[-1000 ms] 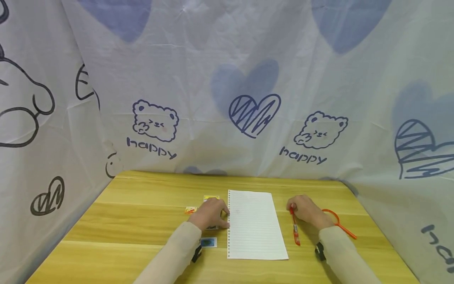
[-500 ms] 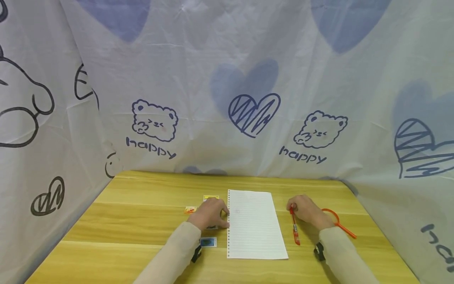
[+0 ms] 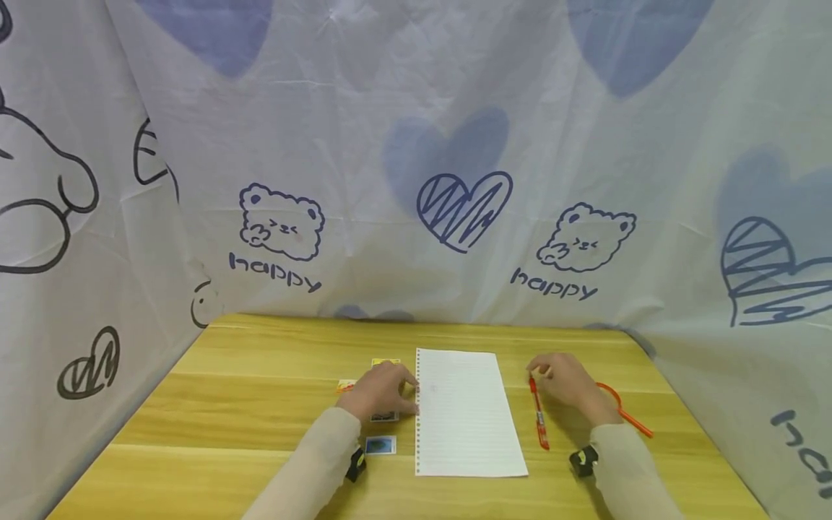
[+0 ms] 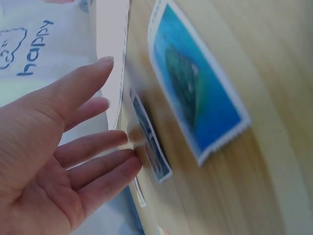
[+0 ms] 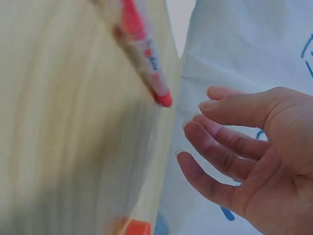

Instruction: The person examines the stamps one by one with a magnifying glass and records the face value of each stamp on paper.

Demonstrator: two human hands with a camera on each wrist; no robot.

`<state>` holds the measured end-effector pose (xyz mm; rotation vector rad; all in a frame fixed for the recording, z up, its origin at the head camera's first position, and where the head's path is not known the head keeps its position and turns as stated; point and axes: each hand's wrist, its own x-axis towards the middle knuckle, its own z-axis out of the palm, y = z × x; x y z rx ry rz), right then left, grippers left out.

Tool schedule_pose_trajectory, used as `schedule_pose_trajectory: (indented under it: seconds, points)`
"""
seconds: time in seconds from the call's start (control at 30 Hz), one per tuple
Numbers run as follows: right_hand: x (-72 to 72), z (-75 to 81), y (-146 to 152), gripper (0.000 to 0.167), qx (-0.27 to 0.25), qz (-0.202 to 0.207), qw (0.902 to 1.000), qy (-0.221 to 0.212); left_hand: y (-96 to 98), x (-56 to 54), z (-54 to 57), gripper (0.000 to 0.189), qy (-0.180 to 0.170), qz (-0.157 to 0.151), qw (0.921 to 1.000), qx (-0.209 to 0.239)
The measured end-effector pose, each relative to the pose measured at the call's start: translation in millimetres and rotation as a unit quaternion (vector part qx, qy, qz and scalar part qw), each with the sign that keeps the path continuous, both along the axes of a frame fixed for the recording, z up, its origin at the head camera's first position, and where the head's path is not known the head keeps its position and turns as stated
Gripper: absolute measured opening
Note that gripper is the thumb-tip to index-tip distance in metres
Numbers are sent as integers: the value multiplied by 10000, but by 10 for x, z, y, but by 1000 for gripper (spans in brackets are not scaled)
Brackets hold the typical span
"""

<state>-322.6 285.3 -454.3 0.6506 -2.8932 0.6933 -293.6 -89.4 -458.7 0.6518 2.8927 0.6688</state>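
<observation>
A lined sheet of paper [image 3: 464, 415] with punched holes along its left side lies mid-table. My left hand [image 3: 380, 390] is beside that side, fingers spread and relaxed, thumb and index at the paper's edge; whether they touch it I cannot tell. Beneath and around it lie stamps: a blue one [image 4: 195, 78], a dark one [image 4: 151, 142] and a yellow one [image 3: 386, 362]. To the paper's right lies a red pen [image 3: 539, 415]. My right hand [image 3: 564, 379] is at its far end; in the right wrist view the loosely bent fingers [image 5: 215, 152] stand apart from the pen.
An orange-red magnifier-like hoop with a handle [image 3: 635, 422] lies right of the right hand, partly hidden by it. A small red-and-yellow stamp [image 3: 345, 386] is left of the left hand. A printed cloth [image 3: 383, 289] hangs behind the wooden table [image 3: 214, 412].
My right hand has loosened its fingers and come slightly away from the pen, which stays on the table. The left hand has hardly moved.
</observation>
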Motion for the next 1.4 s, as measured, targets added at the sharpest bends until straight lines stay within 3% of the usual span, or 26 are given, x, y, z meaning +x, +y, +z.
schedule_pose_trajectory:
  seconds: [0.27, 0.57, 0.73, 0.97, 1.4]
  points:
    - [83, 77, 109, 25, -55, -125, 9999, -57, -166, 71, 68, 43, -77, 21, 9990, 440]
    - [207, 159, 166, 21, -139, -140, 9993, -305, -345, 189, 116, 36, 99, -44, 9992, 388]
    - [253, 206, 222, 22, -143, -303, 9985, -440, -446, 257, 100, 36, 124, 9, 9991, 415]
    - [290, 205, 338, 20, -68, -334, 9989, -316, -534, 323, 60, 35, 143, 10, 9992, 377]
    - [367, 180, 576, 16, -11, -561, 9982, -195, -582, 360, -33, 30, 160, 235, 9986, 448]
